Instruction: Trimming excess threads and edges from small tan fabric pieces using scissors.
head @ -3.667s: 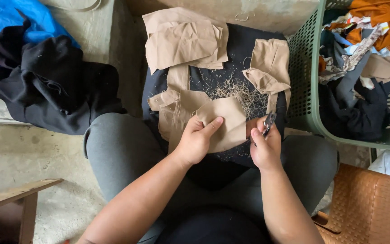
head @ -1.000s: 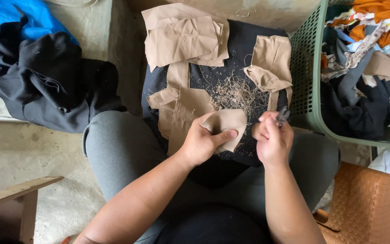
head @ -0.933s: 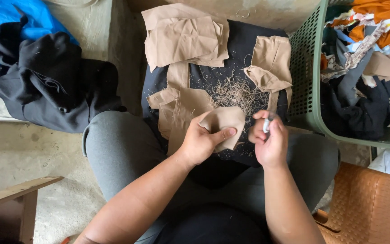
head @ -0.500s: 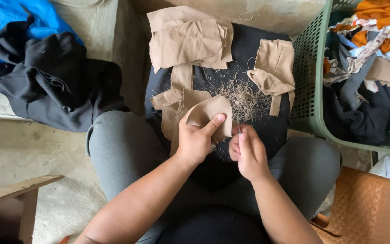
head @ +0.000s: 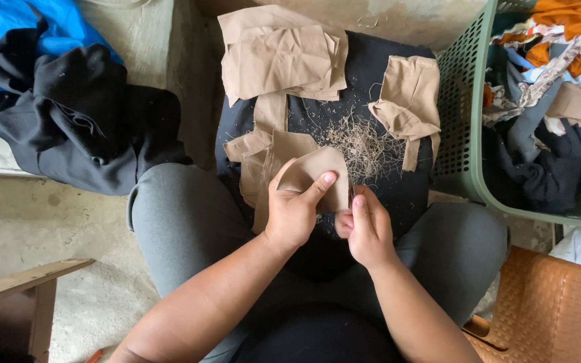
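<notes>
Two hands meet over the lap. At nine o'clock a black garment (head: pixel 68 114) lies heaped on the floor. The left hand (head: pixel 294 215) is clamped on a curled tan fabric piece (head: pixel 317 176), thumb along its face; the piece rises toward twelve o'clock from that hand, long axis roughly upright. The right hand (head: pixel 366 228), just beside at three o'clock, is closed at the piece's right edge; whether it pinches a tool I cannot tell. Loose threads (head: pixel 364 144) lie beyond at one o'clock, more tan pieces (head: pixel 280 57) at twelve, a green basket (head: pixel 462 114) at two.
</notes>
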